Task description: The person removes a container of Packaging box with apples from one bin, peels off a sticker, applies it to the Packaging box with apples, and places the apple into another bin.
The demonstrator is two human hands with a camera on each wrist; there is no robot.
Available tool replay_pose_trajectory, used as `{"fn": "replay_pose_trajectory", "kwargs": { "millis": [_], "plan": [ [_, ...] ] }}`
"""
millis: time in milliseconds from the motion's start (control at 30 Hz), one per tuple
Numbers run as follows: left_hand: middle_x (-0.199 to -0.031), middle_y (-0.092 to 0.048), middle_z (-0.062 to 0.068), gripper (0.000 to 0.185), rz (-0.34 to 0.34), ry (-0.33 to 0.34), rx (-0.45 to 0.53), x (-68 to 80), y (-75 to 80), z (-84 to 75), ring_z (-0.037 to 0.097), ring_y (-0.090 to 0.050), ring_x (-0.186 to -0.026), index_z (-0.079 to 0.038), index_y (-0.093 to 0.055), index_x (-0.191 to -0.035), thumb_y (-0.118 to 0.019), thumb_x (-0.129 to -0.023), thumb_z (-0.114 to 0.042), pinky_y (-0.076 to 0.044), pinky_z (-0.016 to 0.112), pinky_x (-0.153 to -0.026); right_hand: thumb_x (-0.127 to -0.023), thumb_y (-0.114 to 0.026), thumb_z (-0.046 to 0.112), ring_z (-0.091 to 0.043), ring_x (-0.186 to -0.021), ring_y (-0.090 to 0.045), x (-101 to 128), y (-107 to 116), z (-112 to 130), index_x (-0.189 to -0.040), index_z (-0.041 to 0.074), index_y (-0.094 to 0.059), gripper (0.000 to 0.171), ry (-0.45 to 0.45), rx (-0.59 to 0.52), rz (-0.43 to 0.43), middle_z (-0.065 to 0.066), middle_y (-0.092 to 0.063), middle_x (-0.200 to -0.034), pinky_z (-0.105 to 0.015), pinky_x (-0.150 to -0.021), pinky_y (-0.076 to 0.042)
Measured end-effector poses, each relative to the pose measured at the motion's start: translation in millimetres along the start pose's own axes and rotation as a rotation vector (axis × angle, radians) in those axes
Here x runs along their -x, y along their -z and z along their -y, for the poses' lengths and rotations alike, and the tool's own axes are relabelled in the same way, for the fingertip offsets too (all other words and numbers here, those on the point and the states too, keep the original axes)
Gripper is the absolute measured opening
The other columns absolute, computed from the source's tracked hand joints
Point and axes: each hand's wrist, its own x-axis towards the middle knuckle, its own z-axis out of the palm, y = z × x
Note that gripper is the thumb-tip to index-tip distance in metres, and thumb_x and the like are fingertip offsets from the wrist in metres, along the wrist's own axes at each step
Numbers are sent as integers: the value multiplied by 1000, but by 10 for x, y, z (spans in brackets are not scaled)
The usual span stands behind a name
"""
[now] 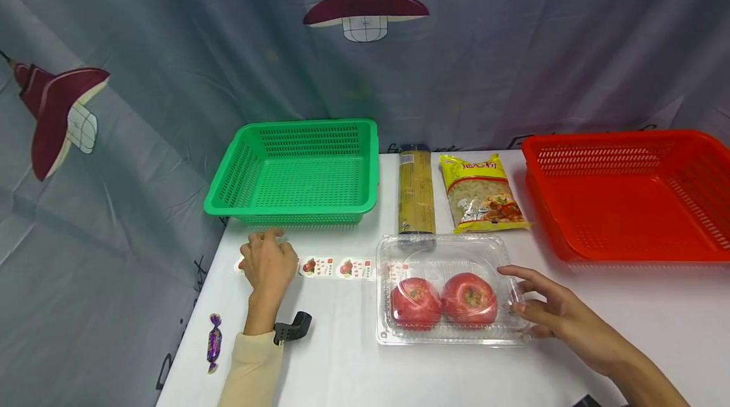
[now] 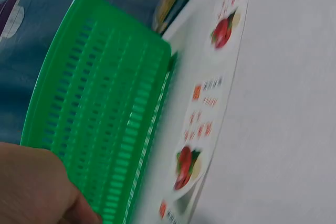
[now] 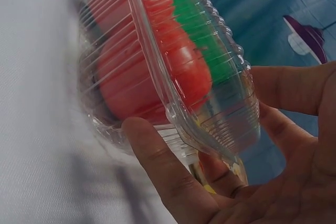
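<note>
My left hand (image 1: 269,262) has its fingers bent over the left end of a strip of fruit stickers (image 1: 335,267), fingertips hidden. In the left wrist view the sticker strip (image 2: 192,140) bends upward near the bottom edge, close to the hand (image 2: 37,187). With my right hand (image 1: 550,305) I hold the right side of a clear plastic clamshell box (image 1: 456,251). The right wrist view has the thumb and fingers on opposite sides of the box (image 3: 157,77). Two red apples (image 1: 469,298) sit inside it, and a sticker shows through its left part.
A green basket (image 1: 310,209) stands behind my left hand, a red basket (image 1: 644,255) at the right. Between them lie a long yellow pack with dark ends (image 1: 416,191) and a yellow food bag (image 1: 483,194). A purple wrapped candy (image 1: 214,342) lies near the left table edge.
</note>
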Motion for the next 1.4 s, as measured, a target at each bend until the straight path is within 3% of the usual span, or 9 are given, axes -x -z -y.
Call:
{"fn": "replay_pose_trajectory", "kwargs": {
  "millis": [100,267,400,567,1100,1400],
  "plan": [
    [-117,-48,34,33,10,38,-35,-44,77,95,56,-37,-114,4,-65,-115,-51,-85,0,-33,63,-83,-96,-62,22,-34,-106,-55,-4,-8,11,-151,23,-37,60,-6,7,-6,-22,-37,-129,-46,-77,-53],
    [-126,-43,37,41,77,125,-90,-139,235,253,57,-35,-115,1,-59,-124,-48,-84,-2,-31,65,-85,-96,-62,21,-34,-106,-55,0,-22,14,-150,22,-37,60,7,4,-3,-23,-36,-128,-47,-76,-54],
    [-125,-41,40,47,157,171,-126,-188,348,377,60,-35,-113,1,-54,-129,-51,-82,-4,-30,67,-85,-96,-62,19,-34,-105,-56,8,-31,3,-150,21,-37,59,44,3,1,-23,-36,-127,-48,-75,-54],
    [-121,-42,43,52,194,185,-125,-201,425,471,63,-36,-110,6,-52,-130,-55,-79,-2,-29,71,-85,-96,-61,19,-33,-104,-57,8,-29,-11,-150,21,-37,59,49,4,-1,-22,-37,-126,-48,-74,-54],
    [-120,-44,40,51,315,248,-184,-267,535,483,62,-41,-110,3,-53,-129,-61,-79,-3,-35,72,-83,-96,-62,20,-32,-105,-56,18,-13,-27,-150,21,-37,60,15,-1,-10,-23,-34,-130,-48,-75,-53],
    [-119,-43,41,48,325,245,-170,-272,536,464,61,-46,-105,2,-54,-127,-59,-80,1,-40,69,-81,-96,-61,20,-33,-105,-55,18,-17,-25,-150,21,-36,59,22,-9,-6,-23,-34,-129,-48,-76,-53]
  ]
}}
